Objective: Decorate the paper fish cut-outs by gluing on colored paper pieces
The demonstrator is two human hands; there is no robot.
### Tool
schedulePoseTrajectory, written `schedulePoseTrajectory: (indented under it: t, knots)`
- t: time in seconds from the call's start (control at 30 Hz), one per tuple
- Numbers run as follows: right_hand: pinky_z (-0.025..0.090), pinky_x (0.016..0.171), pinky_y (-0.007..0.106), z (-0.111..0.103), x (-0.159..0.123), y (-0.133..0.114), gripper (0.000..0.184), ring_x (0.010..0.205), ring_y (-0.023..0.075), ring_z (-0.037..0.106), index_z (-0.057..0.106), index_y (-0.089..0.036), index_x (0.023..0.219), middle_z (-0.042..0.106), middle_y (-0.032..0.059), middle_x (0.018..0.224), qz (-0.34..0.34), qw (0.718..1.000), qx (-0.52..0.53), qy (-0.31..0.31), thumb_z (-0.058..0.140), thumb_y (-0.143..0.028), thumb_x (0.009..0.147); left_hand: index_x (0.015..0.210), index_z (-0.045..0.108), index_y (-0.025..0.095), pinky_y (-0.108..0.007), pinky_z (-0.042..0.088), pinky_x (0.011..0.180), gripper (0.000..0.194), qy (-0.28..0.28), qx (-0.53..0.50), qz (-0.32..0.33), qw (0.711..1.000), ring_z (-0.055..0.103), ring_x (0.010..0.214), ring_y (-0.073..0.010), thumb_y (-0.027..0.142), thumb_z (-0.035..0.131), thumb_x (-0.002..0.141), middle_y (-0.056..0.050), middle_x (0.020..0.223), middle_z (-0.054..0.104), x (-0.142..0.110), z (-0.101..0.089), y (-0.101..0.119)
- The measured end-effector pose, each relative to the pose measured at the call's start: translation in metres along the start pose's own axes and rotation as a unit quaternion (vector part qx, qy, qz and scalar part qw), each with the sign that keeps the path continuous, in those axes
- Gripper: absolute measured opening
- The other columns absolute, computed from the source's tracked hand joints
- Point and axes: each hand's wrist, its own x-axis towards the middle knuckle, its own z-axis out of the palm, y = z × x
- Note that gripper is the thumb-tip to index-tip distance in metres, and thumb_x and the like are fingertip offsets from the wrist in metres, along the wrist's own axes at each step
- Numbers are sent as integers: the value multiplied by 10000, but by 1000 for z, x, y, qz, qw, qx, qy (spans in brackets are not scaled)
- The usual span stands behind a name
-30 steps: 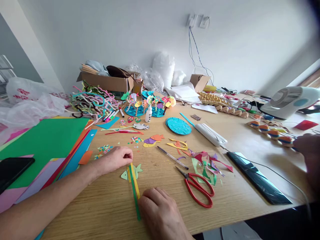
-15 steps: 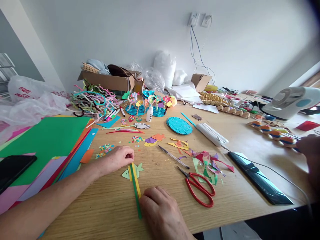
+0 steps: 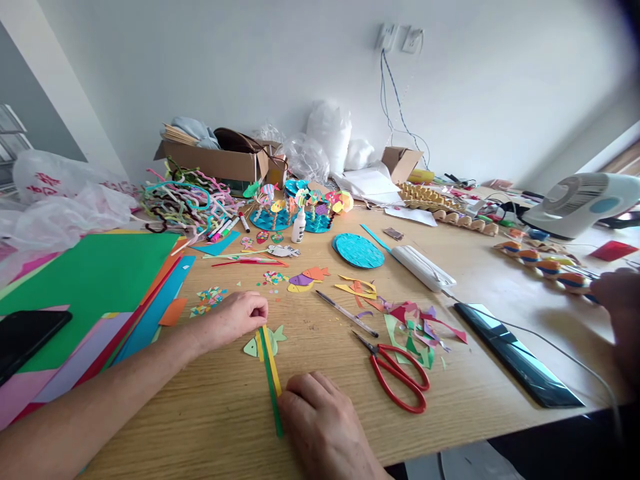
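Observation:
My left hand (image 3: 245,311) is closed in a pinch at the far ends of a green paper strip (image 3: 273,387) and a yellow paper strip (image 3: 273,363). Curled near the table's front edge, my right hand (image 3: 323,419) has its fingers on the near end of the yellow strip. The green strip's near end sticks out just left of those fingers. Both strips cross over a pale green paper fish (image 3: 278,335), whose head and tail show on either side. Another short yellow piece lies across the fish's body. My right fingertips are mostly hidden.
Red-handled scissors (image 3: 400,373), a pen (image 3: 347,313) and paper scraps (image 3: 420,327) lie to the right. Coloured paper sheets (image 3: 85,287) and a phone (image 3: 35,340) are at left. Farther back are paper fish (image 3: 305,280), a glue bottle (image 3: 299,227) and blue discs (image 3: 359,251). Another person's hand (image 3: 617,300) is far right.

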Motion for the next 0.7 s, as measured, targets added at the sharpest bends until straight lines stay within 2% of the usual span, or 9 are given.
schedulePoseTrajectory:
  t: [0.27,0.5,0.7]
  knots:
    - [371,559,224,4,1,0,221,634,123,498,506,-189,721,580,7,734,-9,1000,-5,21,393,-157,909,618,533,184,-222,330,569,98,1,6,3,1000,504,632,-133,153,491,701,23,648,549,-1,2,-1]
    - [375,573,214,3,0,1,156,653,119,505,505,-191,730,583,-1,755,-8,1000,-10,5,472,-140,874,627,536,185,-225,329,560,97,6,7,5,1000,503,631,-134,162,488,708,21,661,550,0,3,-1]
    - [385,578,218,2,0,0,169,661,120,505,520,-194,729,585,-2,758,2,1000,-11,-3,459,-133,875,632,542,184,-228,341,569,96,5,10,11,1000,506,636,-137,163,494,712,16,671,556,1,4,-4]
